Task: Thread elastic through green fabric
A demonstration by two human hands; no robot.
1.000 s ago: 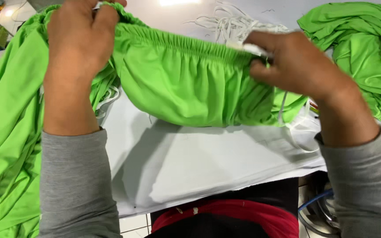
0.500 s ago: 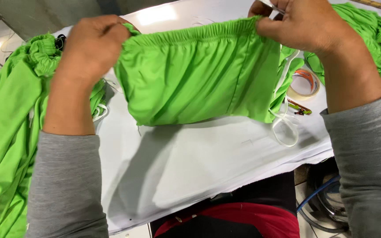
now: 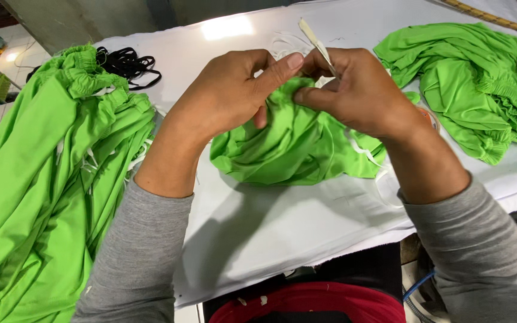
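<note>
Head view: bunched bright green stretch-fabric garment (image 3: 294,146) at frame centre, lying on white table cover (image 3: 258,227). Left hand (image 3: 228,96) pinches gathered waist edge, thumb pressed over fabric. Right hand (image 3: 354,90) fingers clamped on flat pale threading strip (image 3: 315,39) — angled up, white drawstring cord (image 3: 366,155) trailing below. Judged step: threading cord through waistband; next move needs firm pinch, strip fed along channel.

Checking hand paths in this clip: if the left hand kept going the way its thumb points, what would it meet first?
Most likely the right hand, whose fingers pinch a pale flat strip just beyond the left hand; depth is unclear.
</note>
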